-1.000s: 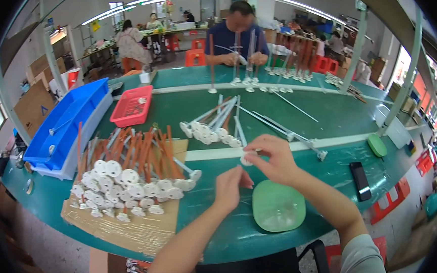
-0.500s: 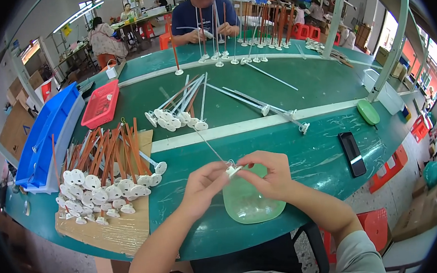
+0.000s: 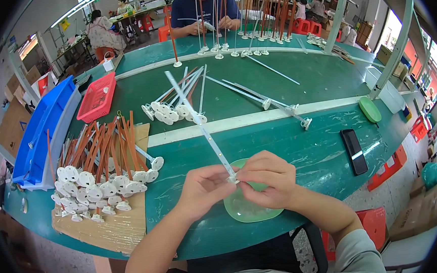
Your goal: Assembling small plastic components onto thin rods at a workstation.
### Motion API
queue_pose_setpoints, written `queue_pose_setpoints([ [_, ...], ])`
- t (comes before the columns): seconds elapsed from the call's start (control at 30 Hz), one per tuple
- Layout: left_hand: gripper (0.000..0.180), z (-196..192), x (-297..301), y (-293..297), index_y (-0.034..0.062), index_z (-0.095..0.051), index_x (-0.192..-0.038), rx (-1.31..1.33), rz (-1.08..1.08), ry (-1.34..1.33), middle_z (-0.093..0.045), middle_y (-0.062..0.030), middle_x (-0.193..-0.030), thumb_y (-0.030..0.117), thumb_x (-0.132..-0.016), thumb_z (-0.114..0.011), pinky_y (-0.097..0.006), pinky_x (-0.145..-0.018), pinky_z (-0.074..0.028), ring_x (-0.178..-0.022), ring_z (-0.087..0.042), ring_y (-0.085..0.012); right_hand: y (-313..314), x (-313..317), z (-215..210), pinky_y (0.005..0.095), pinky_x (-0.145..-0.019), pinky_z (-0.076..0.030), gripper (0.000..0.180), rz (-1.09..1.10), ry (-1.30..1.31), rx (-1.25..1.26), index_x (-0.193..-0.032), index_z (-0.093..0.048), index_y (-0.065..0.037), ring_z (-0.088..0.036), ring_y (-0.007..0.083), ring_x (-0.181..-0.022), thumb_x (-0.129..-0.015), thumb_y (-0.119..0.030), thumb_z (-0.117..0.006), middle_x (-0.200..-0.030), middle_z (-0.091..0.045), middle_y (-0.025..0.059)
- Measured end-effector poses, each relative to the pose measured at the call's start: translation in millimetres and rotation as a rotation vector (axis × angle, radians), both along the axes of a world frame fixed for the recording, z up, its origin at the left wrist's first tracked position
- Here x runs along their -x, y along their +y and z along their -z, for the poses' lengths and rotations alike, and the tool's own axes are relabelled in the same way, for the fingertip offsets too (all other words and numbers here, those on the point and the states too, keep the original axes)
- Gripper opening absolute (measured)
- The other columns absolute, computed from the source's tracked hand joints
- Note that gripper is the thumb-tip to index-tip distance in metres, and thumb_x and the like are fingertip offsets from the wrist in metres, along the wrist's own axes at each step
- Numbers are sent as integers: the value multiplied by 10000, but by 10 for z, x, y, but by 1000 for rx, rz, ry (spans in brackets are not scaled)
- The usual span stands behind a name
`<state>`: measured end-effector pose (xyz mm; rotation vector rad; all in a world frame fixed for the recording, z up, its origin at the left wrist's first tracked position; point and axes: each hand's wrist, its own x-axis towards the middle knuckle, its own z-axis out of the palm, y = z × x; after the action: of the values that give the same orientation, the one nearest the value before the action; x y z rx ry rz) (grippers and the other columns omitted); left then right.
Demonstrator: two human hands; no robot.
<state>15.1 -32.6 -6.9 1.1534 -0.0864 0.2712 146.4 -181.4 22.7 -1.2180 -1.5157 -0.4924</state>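
Green table (image 3: 311,153) below; fingers (image 3: 264,174) pinch a strip (image 3: 207,133) near its end.

Pale grey-green short sleeve (image 3: 357,253), plain cloth, bare forearms (image 3: 157,242), bare hands (image 3: 271,177)

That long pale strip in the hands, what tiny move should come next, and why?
I'd perhaps have the right hand gently press the white piece at the lower end of the pale strip, with the left hand steadying it. Both hands meet there, while the strip's far end sticks out free.
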Motion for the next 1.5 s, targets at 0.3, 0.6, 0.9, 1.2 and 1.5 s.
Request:
queue_pose_setpoints([
  [0.3, 349, -33, 13, -10, -54, -620, -1218, 83, 63, 64, -677, -138, -1158, -40, -874, -678, -338, -954, -521, -1070, -652, -197, -28, -11, -10, 285, -588, -521, 306, -4, 58, 52, -882, -732, -37, -663, 214, -679, -587, 29, -782, -823, -708, 80],
  [0.6, 383, -16, 20, 8, -61, -599, -1223, 53, 25, 28, -677, -171, -1152, 21, -865, -709, -394, -948, -541, -1052, -672, -239, -45, -19, -25, 299, -595, -571, 300, -1, 45, -12, -888, -699, -6, -706, 248, -686, -608, 36, -798, -810, -714, 114],
  [0.9, 459, -9, 36, 67, -92, -592, -1222, 4, 46, -23, -673, -186, -1145, 40, -816, -764, -393, -949, -536, -1040, -669, -243, -65, -59, 19, 314, -624, -584, 293, -99, -20, -53, -904, -679, 10, -718, 257, -740, -648, 90, -799, -864, -717, 143],
  [1.2, 457, -123, 48, 158, -95, -601, -1224, -160, 37, -65, -656, -176, -1181, -92, -786, -734, -384, -986, -522, -1097, -648, -242, -77, -21, -57, 310, -658, -571, 328, -32, 63, 50, -945, -680, -2, -693, 240, -852, -651, 35, -820, -999, -697, 146],
  [1.5, 576, -160, 8, 167, -52, -543, -1324, -386, -37, -31, -636, -174, -1231, -94, -785, -742, -395, -1031, -496, -1164, -623, -249, -120, -180, -117, 324, -867, -536, 307, -297, 823, 665, -1008, -697, -20, -585, 223, -1153, -719, 58, -763, -1341, -545, 145],
])
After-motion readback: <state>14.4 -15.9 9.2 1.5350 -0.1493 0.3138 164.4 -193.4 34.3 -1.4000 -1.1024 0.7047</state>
